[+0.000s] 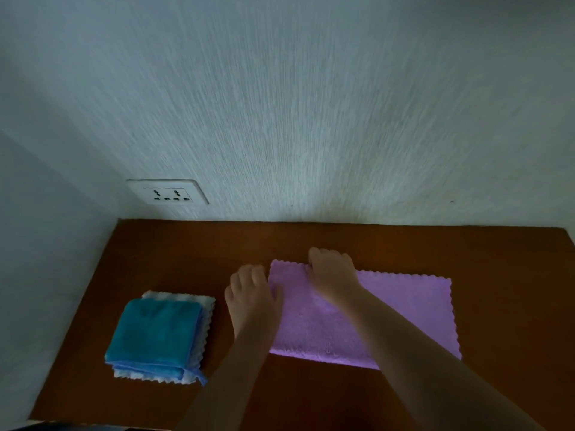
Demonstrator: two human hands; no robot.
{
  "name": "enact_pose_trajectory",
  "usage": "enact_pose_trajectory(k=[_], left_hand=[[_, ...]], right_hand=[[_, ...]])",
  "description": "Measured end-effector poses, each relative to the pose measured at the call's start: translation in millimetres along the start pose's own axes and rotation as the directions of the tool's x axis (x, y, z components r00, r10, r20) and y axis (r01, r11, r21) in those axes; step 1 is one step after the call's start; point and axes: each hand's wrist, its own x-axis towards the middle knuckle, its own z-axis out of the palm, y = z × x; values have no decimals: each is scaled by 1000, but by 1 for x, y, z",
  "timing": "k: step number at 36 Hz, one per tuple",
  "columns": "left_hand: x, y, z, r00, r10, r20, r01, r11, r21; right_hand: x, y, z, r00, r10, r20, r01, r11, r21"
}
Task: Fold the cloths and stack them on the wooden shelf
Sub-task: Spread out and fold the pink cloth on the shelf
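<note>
From the head view, the only one given, the wooden shelf [186,259] runs brown under a pale textured wall [311,104], with a double socket [168,191] low on that wall at the left. Part of the work looks done: toward the shelf's left front lies a small stack, a folded blue cloth [157,332] on top of a folded white cloth [199,309] whose scalloped edges peep out at the far and right sides and along the front. To the right of that stack, apart from it, the purple cloth [373,318] lies spread as a long rectangle (probably folded once already, though the layers cannot be told from here). Both hands are at its left end. The left hand [252,301] rests at the near part of the left edge, fingers curled; whether its grip has closed on the edge or merely presses there I cannot tell. The right hand [331,272] sits at the far left corner with fingers bent down onto the fabric, seemingly pinching the far edge, but the fingertips are hidden, so its grip is equally uncertain. By my judgement two cloths are finished and stacked, the purple one is mid-fold, and what remains is to fold it smaller and set it on the blue cloth; no further cloths are in sight.
</note>
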Motion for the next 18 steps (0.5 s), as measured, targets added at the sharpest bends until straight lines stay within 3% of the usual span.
enact_pose_trajectory(k=[3, 6, 9, 14, 18], left_hand=[[-17, -5, 15, 910, 407, -74, -401, 912, 80], [-25, -5, 30, 829, 559, -6, -557, 828, 65], [-32, -8, 35, 857, 495, 143, -508, 859, 67], [-38, -11, 29, 875, 417, 245, -449, 889, 89], [-37, -5, 18, 935, 200, 293, -227, 972, 58]], right_hand=[[1, 1, 2, 1000, -7, 11, 7, 1000, -1], [1, 3, 3, 1000, -30, 4, 30, 999, -18], [0, 4, 3, 999, -43, -13, 43, 999, -29], [-3, 2, 6, 998, -38, -55, 35, 998, -52], [-1, 2, 5, 997, -38, -65, 39, 999, 18]])
